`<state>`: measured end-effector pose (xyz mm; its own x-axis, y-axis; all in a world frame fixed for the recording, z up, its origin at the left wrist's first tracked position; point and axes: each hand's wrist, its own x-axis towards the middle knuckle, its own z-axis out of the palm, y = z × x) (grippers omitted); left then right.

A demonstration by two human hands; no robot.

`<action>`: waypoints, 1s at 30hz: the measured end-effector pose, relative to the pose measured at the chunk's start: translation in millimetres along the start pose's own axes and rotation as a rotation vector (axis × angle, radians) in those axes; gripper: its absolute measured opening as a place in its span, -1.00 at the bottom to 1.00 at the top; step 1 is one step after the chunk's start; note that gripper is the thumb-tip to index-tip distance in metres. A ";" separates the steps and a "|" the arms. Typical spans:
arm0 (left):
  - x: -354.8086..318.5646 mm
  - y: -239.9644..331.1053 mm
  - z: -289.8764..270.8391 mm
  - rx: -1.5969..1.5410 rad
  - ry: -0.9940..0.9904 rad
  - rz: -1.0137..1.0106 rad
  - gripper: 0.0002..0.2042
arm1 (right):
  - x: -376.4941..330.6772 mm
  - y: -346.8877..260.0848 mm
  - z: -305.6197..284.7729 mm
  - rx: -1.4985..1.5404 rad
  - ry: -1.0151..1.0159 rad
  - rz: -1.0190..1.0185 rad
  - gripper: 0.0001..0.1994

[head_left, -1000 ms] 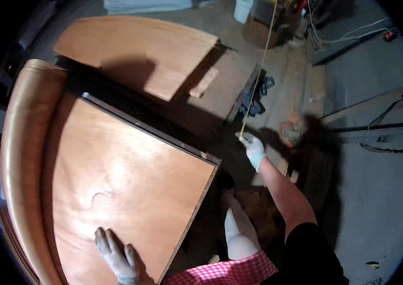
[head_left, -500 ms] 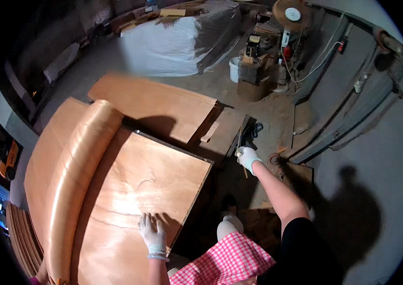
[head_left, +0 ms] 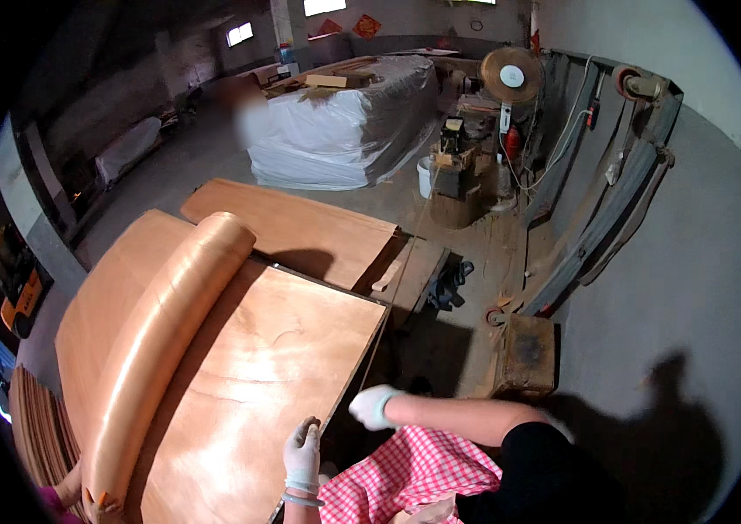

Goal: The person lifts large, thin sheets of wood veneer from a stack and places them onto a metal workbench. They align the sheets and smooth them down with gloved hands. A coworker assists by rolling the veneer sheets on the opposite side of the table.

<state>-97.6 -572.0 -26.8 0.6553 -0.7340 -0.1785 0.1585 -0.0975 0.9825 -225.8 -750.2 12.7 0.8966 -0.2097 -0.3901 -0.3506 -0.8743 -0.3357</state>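
My left hand (head_left: 302, 452), in a white glove with dark fingertips, is closed at the near right edge of a smooth wood veneer sheet (head_left: 248, 367). What its fingers hold, if anything, is hidden. Just right of that edge is my gloved right hand (head_left: 370, 408), closed in a fist. A thin stick (head_left: 373, 356) runs up and away from this fist along the stack's side. Across the left of the sheet lies a large rolled-over veneer (head_left: 161, 349). Another person's hand (head_left: 105, 506) touches the roll's near end.
More veneer (head_left: 301, 218) lies beyond the stack. Farther back stand a white-wrapped pile (head_left: 318, 140), a white bucket (head_left: 425, 177) and a fan (head_left: 510, 77). A metal frame (head_left: 576, 227) leans along the right wall, near a dusty box (head_left: 528, 354). Stacked sheets (head_left: 39, 428) stand at lower left.
My right hand has come back from its reach to the stack's near right edge. My left hand has gone from lying flat on the sheet to closed at its edge. The view has tilted up.
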 end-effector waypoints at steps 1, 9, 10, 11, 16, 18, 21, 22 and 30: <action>-1.7 -2.5 -6.3 0.012 -0.009 -0.032 -0.72 | -6.6 -26.9 5.6 -0.021 -0.055 -0.060 -0.76; -64.0 2.2 -24.2 -0.010 -0.264 -0.446 -0.76 | -16.1 -129.1 113.7 -0.213 -0.305 -0.412 -0.75; -72.4 1.5 -38.3 -0.007 -0.253 -0.445 -0.77 | -15.9 -149.2 115.8 -0.298 -0.291 -0.459 -0.76; -79.3 -8.4 -59.6 0.056 -0.230 -0.338 -0.75 | -21.2 -175.8 107.5 -0.304 -0.338 -0.445 -0.76; -100.4 6.3 -65.6 0.634 -0.448 -0.001 -0.57 | 9.1 -139.5 213.6 -0.377 -0.183 -0.491 -0.78; -116.8 -23.0 -88.4 0.665 -0.371 0.096 -0.56 | -14.0 -192.2 173.3 -0.403 -0.277 -0.630 -0.78; -125.1 -31.5 -80.5 0.647 -0.289 0.247 -0.61 | -40.6 -194.5 151.6 -0.678 -0.506 -0.729 -0.78; -124.7 -39.0 -88.0 0.669 -0.279 0.184 -0.64 | -38.4 -202.1 151.6 -0.750 -0.552 -0.747 -0.78; -144.7 -7.6 -80.1 0.781 -0.241 -0.050 -0.74 | -4.3 -178.6 203.9 -0.694 -0.524 -0.545 -0.61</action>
<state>-134.5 -411.3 -12.6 0.4700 -0.8321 -0.2946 -0.4350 -0.5087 0.7429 -222.2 -503.9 -100.4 0.5977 0.3636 -0.7145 0.4519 -0.8890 -0.0744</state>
